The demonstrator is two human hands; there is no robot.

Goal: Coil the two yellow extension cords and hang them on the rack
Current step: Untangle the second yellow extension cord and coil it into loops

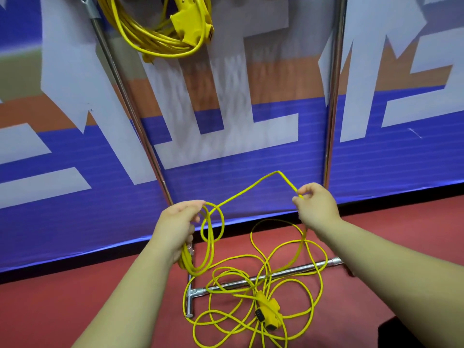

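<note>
Yellow extension cord one (pixel 160 38) already hangs coiled on the chrome rack (pixel 332 104), while the second (pixel 251 292) sprawls on the red floor (pixel 75 297), left hand (pixel 175 222) gripping few loops, right hand (pixel 315 203) pinching slack.

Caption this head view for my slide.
Left hand holds loops of yellow extension cord; right hand pinches it; coiled yellow cord hangs above.
</note>
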